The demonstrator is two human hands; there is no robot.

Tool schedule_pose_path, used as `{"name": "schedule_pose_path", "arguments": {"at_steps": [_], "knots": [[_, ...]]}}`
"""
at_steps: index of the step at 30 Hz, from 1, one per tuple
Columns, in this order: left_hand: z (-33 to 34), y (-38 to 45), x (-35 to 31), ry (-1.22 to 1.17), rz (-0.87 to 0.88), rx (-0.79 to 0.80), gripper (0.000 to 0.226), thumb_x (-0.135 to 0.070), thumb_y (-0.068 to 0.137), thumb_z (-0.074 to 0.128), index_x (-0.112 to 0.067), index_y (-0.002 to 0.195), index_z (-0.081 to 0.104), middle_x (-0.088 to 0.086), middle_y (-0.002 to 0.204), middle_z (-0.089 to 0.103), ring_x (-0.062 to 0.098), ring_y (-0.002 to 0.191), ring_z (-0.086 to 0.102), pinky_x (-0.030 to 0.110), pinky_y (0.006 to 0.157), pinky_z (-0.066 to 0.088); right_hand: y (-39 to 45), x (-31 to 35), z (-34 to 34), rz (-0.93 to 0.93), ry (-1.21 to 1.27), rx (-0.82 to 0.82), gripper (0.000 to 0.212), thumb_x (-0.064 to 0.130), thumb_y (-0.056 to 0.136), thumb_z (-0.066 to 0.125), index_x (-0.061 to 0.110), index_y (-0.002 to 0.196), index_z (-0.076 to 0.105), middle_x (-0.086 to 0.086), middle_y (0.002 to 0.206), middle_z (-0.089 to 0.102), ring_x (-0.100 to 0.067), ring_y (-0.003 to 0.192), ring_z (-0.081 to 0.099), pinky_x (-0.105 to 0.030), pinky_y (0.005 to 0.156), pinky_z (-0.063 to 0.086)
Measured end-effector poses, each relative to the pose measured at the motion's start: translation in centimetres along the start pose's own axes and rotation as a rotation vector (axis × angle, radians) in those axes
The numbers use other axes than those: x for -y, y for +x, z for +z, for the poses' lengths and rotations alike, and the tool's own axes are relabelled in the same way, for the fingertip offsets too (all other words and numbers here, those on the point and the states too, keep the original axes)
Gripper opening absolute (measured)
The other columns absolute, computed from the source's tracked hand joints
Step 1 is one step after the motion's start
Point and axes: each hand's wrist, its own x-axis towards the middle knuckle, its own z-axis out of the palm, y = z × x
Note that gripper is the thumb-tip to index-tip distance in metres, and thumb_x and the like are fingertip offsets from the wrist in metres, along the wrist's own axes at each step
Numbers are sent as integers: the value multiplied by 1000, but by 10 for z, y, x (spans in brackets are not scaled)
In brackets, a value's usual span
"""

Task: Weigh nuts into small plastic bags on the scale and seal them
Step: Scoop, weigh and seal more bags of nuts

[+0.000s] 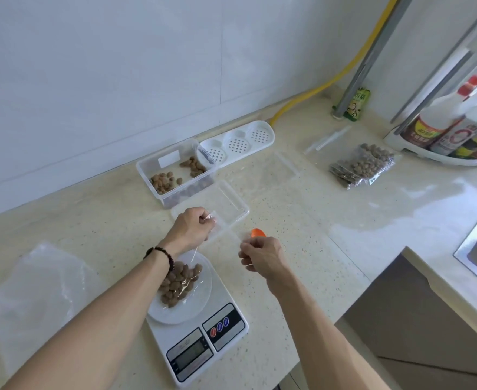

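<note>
I see both hands pinching the clear bag's top edge: left hand (193,228), right hand (261,256). Bag (183,280) of brown nuts (glossy, crinkled film) rests on the scale (203,333) plate.

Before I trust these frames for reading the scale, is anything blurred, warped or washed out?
Head view: the white digital kitchen scale has a dim, unreadable display; wide-angle bending curves the beige speckled stone counter edges; glare whitens its right side; the red-capped bottles are smeared.
</note>
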Motion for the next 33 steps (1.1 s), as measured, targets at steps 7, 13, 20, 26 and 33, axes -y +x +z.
{"name": "schedule_pose_path", "arguments": {"at_steps": [7, 13, 20, 26, 33], "knots": [[-38, -29, -38, -193, 68, -6, 24, -25, 97, 53, -7, 81, 58, 4, 70, 61, 11, 56, 60, 26, 63, 50, -12, 35, -11, -140, 88, 82, 14, 16, 94, 62, 8, 86, 70, -3, 74, 63, -14, 65, 57, -27, 68, 54], [-62, -67, -74, -293, 206, -46, 30, -23, 99, 53, -2, 80, 62, -4, 68, 64, 16, 61, 64, 36, 71, 54, -35, 73, -30, -327, 46, 104, 19, 13, 93, 63, 13, 75, 67, 1, 66, 53, -13, 62, 49, -25, 58, 46], [-74, -101, -118, -390, 354, -156, 25, -11, 98, 54, -4, 75, 61, 9, 73, 66, 14, 67, 66, 19, 66, 51, -67, 114, -55, -523, -64, 69, 18, 18, 91, 64, 13, 74, 65, 0, 71, 58, -9, 67, 53, -23, 61, 48], [-74, -113, -139, -430, 426, -192, 21, -10, 96, 57, 0, 79, 64, 8, 70, 66, 15, 64, 64, 26, 65, 55, -91, 137, -63, -646, -141, -15, 18, 19, 91, 67, 11, 75, 70, 3, 65, 54, -7, 58, 47, -24, 60, 43], [-75, -119, -150, -447, 498, -170, 18, -3, 89, 66, 8, 75, 64, 12, 65, 65, 19, 60, 63, 28, 63, 56, -104, 143, -76, -689, -210, 10, 6, 24, 87, 73, 21, 90, 77, 10, 85, 70, 3, 75, 61, -9, 65, 45]]}}
